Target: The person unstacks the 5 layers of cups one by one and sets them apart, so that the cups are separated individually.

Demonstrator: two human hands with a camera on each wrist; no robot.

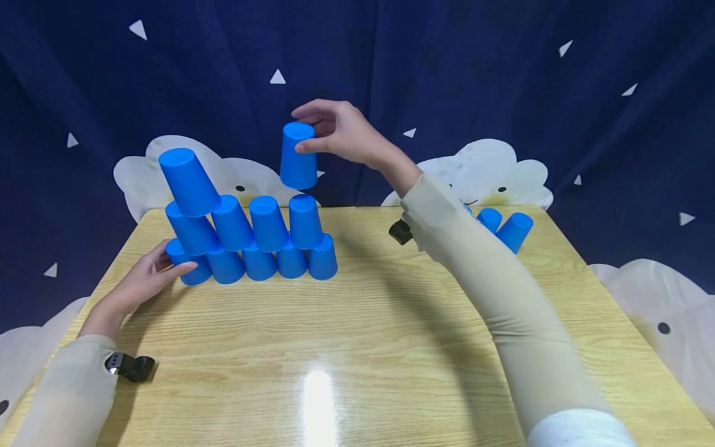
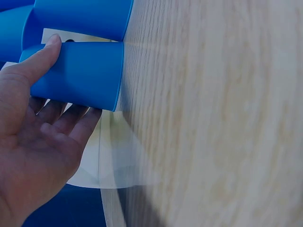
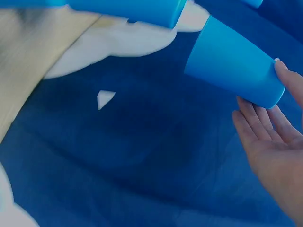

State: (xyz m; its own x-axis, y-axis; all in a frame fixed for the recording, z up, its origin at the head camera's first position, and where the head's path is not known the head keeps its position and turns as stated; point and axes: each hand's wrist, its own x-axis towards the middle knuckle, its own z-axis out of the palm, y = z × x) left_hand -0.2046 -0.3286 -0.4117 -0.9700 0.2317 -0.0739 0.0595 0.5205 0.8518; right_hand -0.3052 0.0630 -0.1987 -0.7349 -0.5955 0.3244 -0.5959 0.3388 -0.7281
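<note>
Your right hand (image 1: 342,133) had a blue plastic cup (image 1: 296,162) pinched near its narrow end, thumb on one side, fingers on the other. That cup hung mouth-down in midair, just above the rightmost cup of the second row (image 1: 270,226), with a visible gap between.

Your left hand (image 1: 146,276) gripped the bottom-left cup (image 1: 197,272); the left wrist view showed the thumb on one side and the fingers on the opposite side.

Stack stood on the wood-grain table (image 1: 251,341), left of center: bottom row (image 1: 259,265) of five, second row of four, one third-level cup (image 1: 188,181) at the left end, all mouth-down. More blue cups (image 1: 515,232) sat near the table's far right, partly hidden behind your right sleeve (image 1: 505,304); couldn't tell the exact count. Navy curtain (image 1: 447,56) with white cloud shapes (image 1: 485,162) hung behind.
</note>
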